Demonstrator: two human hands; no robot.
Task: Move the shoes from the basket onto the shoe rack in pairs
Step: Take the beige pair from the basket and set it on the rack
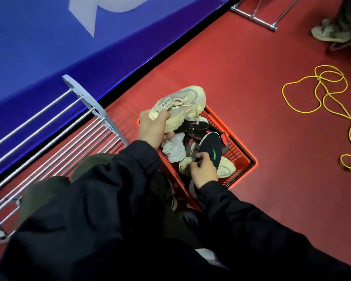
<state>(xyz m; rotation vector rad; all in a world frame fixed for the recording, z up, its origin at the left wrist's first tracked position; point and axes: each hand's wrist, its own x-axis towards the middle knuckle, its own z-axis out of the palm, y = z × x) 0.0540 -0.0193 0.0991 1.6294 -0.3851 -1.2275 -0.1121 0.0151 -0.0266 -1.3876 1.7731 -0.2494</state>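
Right hand (203, 172) pinches the half-buried cream sneaker (224, 168) in red plastic basket (236, 153); left hand (152, 128) grips its lifted cream chunky-soled mate (180, 106). Free buried one from under black/green trainer (211, 146) w/o snagging laces.

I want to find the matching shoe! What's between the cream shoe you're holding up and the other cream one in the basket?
In the head view, a black shoe with a green stripe lies between the held cream shoe and its match.
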